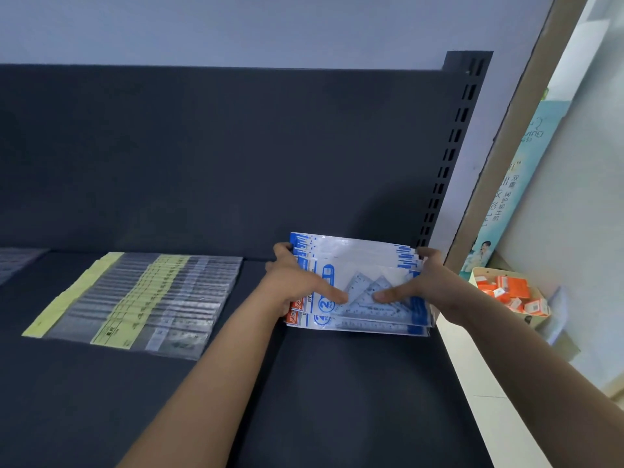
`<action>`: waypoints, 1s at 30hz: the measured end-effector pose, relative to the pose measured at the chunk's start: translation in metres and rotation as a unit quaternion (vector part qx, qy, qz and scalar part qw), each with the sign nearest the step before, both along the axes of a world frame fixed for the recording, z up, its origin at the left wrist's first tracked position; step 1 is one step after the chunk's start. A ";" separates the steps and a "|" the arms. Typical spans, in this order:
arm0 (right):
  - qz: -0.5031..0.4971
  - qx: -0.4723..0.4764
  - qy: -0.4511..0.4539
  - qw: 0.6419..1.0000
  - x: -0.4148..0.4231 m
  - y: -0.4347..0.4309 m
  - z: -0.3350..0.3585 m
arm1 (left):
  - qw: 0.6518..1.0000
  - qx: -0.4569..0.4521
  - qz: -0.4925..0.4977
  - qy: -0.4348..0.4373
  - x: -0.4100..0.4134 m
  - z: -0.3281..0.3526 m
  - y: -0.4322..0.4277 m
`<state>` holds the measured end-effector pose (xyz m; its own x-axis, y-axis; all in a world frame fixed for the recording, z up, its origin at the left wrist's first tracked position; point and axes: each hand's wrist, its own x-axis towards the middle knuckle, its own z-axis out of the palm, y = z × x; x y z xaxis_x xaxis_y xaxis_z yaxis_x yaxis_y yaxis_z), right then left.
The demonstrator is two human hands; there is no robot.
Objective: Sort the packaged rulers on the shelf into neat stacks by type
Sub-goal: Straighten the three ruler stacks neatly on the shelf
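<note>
Dark shelf, grey wall above; left hand and right hand clasp set-square packs at 3 o'clock; yellow-labelled rulers at 9.

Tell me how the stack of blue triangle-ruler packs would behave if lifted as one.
The stack of blue packs is wrapped in glossy film, so the packs would probably slide apart; they already lie fanned. The plastic triangles inside likely keep each pack fairly stiff and light.
</note>
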<state>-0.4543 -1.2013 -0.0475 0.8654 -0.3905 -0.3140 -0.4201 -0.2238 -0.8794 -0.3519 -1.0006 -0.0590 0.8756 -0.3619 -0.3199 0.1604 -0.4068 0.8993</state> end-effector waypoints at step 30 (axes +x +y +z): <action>0.129 -0.224 -0.249 0.933 -0.078 0.034 -0.008 | 0.964 -0.073 -0.181 -0.178 -0.024 0.016 0.052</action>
<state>-0.5320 -1.1677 -0.0556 0.9441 -0.1446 0.2964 0.1338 -0.6535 -0.7450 -0.3754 -0.9486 -0.0428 0.7282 -0.6832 0.0556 -0.2986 -0.2431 0.9229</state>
